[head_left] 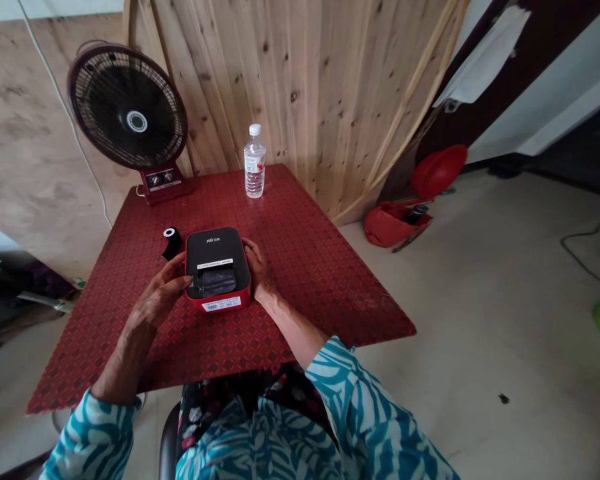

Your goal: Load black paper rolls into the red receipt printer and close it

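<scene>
A label printer (214, 247) with a black top and a red body lies flat on the red patterned table (300, 247). A dark strip (219, 282) shows at the slot in its near half, and a white sticker with print is on its front face. My left hand (161, 290) holds the printer's left side, its thumb at the near left corner of the top. Wrapped against the right side is my right hand (258, 267), its fingertips partly hidden. Just beyond the left hand stands a small roll of black ribbon (171, 242) with a white core, partly unrolled.
At the back left of the table stands a dark red fan (130, 110). A clear plastic bottle (255, 167) with a white cap is upright near the back edge. On the floor to the right sits an open red bin (387, 225). Wooden planks (300, 87) rise behind the table.
</scene>
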Demonstrator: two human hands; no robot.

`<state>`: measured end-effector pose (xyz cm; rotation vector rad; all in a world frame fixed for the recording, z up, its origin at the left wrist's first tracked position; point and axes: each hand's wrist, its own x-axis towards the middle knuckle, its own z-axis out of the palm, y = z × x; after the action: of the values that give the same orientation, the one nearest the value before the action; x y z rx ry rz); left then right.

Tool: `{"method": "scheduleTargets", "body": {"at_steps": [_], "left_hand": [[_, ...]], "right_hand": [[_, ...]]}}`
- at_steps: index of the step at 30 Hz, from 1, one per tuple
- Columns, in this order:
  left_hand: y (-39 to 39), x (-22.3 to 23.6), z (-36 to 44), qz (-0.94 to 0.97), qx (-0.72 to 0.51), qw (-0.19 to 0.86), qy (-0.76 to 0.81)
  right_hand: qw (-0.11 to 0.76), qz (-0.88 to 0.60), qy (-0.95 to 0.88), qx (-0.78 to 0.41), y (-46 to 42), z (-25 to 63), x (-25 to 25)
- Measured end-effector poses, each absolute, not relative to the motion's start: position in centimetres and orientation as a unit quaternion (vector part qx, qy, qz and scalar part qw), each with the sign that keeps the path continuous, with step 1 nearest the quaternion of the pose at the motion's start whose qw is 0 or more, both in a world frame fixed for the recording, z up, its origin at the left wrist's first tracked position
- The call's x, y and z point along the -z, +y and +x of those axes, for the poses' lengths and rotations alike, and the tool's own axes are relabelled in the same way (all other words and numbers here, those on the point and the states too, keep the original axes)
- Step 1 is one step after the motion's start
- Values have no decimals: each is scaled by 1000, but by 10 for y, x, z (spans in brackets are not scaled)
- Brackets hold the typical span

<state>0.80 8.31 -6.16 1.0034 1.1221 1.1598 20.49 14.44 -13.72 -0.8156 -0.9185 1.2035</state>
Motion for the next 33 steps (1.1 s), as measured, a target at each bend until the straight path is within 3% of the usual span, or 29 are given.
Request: {"method": "scheduleTargets", "body": {"at_steps": [25, 28, 33], "left_hand": [[84, 58, 11, 453, -488, 568, 484], [84, 51, 4, 495, -464, 489, 548], [99, 21, 9, 701, -359, 197, 583]], "right_hand": [[659, -353, -418, -517, 150, 204, 142], [661, -357, -414, -514, 150, 203, 138], [660, -360, -425, -505, 151, 202, 136]]}}
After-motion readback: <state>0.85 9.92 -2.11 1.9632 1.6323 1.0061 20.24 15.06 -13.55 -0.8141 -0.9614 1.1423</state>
